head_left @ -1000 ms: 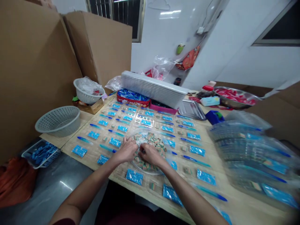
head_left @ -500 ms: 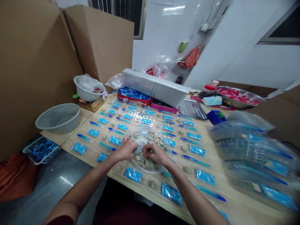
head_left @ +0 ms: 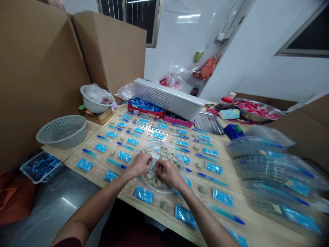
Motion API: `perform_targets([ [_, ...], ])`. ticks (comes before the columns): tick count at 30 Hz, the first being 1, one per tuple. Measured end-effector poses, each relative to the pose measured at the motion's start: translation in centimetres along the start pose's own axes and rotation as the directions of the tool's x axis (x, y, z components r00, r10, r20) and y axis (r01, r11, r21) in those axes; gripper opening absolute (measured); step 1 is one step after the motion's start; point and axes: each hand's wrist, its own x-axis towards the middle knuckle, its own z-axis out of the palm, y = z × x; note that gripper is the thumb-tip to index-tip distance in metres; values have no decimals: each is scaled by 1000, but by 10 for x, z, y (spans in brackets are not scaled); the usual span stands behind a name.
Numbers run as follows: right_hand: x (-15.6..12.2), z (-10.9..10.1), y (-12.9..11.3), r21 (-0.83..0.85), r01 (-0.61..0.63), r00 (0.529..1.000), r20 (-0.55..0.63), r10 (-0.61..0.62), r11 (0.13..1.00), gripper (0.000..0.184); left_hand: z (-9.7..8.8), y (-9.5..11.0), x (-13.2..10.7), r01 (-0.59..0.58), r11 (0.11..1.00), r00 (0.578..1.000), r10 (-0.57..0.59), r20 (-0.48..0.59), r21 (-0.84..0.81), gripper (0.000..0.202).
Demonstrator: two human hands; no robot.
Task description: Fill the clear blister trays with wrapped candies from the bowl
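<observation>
My left hand (head_left: 140, 164) and my right hand (head_left: 167, 172) hover close together over a round clear plastic plate (head_left: 153, 188), their fingertips curled down among the small striped pieces (head_left: 164, 153) heaped on it. Whether either hand holds a piece is hidden by the fingers. Rows of blue foil packets (head_left: 144, 195), blue-capped pens (head_left: 116, 163) and single striped pieces (head_left: 165, 206) surround the plate on the wooden table (head_left: 79, 149).
A grey perforated basket (head_left: 61, 132) stands at the table's left end, beyond a blue-filled crate (head_left: 42, 168). Stacked white trays (head_left: 168, 99) rise at the back. Bulging clear bags of packets (head_left: 272, 171) lie at the right. A steel tray (head_left: 208, 122) sits behind them.
Both hands stay over the plate, with my right hand shifted slightly toward my left. The whole view has shifted a little with my head.
</observation>
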Motion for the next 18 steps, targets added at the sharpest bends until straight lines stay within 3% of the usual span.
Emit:
perform_targets([
  [4, 7, 0, 12, -107, 49, 992, -113, -62, 993, 16, 10, 7, 18, -2, 1000, 1000, 2, -5, -22, 29],
  [9, 11, 6, 19, -111, 35, 993, -111, -47, 993, 21, 19, 6, 28, -29, 1000, 999, 29, 17, -13, 28],
  [18, 11, 7, 15, -87, 4, 992, -124, -14, 996, 23, 16, 7, 26, -57, 998, 995, 59, 84, -33, 32],
])
